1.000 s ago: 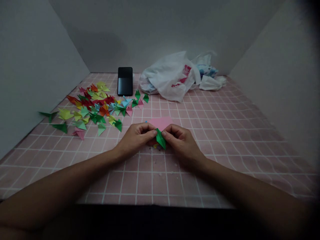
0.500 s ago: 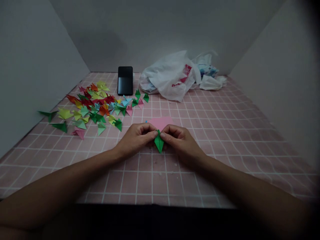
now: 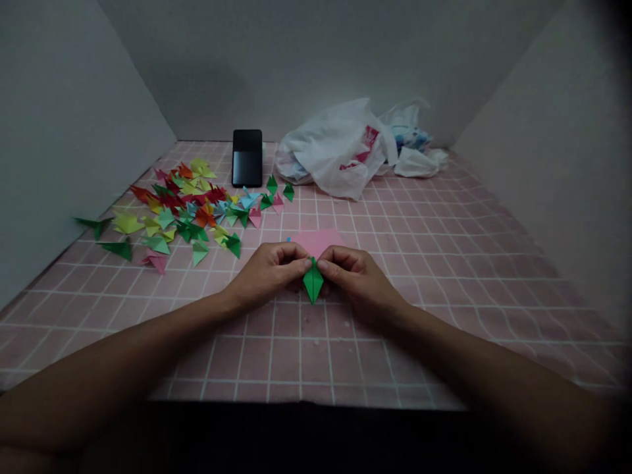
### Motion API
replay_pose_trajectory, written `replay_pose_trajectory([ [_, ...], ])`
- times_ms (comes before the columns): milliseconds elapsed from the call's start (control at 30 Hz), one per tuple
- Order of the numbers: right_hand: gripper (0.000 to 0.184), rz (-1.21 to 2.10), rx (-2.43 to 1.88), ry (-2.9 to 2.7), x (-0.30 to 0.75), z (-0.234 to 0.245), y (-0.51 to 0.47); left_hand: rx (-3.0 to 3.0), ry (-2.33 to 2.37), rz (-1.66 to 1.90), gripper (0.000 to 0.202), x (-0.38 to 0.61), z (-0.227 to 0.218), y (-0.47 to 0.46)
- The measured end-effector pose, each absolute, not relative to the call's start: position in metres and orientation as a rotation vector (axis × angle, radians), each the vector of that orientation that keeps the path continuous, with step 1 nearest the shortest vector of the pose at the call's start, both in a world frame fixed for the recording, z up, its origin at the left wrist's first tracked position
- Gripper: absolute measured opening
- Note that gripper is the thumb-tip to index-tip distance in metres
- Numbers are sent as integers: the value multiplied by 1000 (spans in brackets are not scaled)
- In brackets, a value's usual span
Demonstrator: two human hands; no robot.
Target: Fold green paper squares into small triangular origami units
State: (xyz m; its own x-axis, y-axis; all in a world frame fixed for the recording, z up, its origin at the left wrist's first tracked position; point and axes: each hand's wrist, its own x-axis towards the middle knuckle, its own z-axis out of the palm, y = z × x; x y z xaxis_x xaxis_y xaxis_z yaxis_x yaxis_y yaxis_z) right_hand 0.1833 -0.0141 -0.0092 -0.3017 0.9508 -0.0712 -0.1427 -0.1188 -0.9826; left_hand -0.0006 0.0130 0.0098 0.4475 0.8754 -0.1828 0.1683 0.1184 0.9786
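A folded green origami paper (image 3: pixel 313 283), diamond-shaped with a crease down its middle, is held between my two hands near the front of the table. My left hand (image 3: pixel 280 266) pinches its upper left edge between thumb and fingers. On the opposite edge, the thumb and fingers of my right hand (image 3: pixel 353 276) are closed on the same piece. Its narrow point faces toward me. Just beyond my hands lies a pink sheet of paper (image 3: pixel 318 240), partly covered by them.
Many folded paper cranes (image 3: pixel 197 214) in several colours spread over the table's left side. Behind them a black phone (image 3: pixel 247 158) stands upright. White plastic bags (image 3: pixel 330 148) lie at the back. Pale walls enclose the pink checked tablecloth (image 3: pixel 444 263) on three sides.
The green paper has turned slightly, its lower point shifting a little to the left. Both hands keep their pinch with hardly any movement.
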Motion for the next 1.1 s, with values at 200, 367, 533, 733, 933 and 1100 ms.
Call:
replay_pose_trajectory([
  [200,33,1527,-1043,-1288,183,-7,-14,1442,1057,665,19,0,13,12],
  [367,33,1522,-1067,-1297,183,-6,-15,1497,1085,682,19,0,13,12],
  [533,34,1506,-1094,-1331,183,-6,-14,1523,1082,686,20,0,12,11],
  [733,33,1487,-1107,-1363,183,-6,-14,1514,1086,681,19,0,11,12],
  [933,32,1482,-1101,-1351,182,-7,-14,1486,1077,674,21,0,12,12],
  [1100,32,1470,-1116,-1341,181,-9,-15,1515,1086,682,20,0,12,11],
])
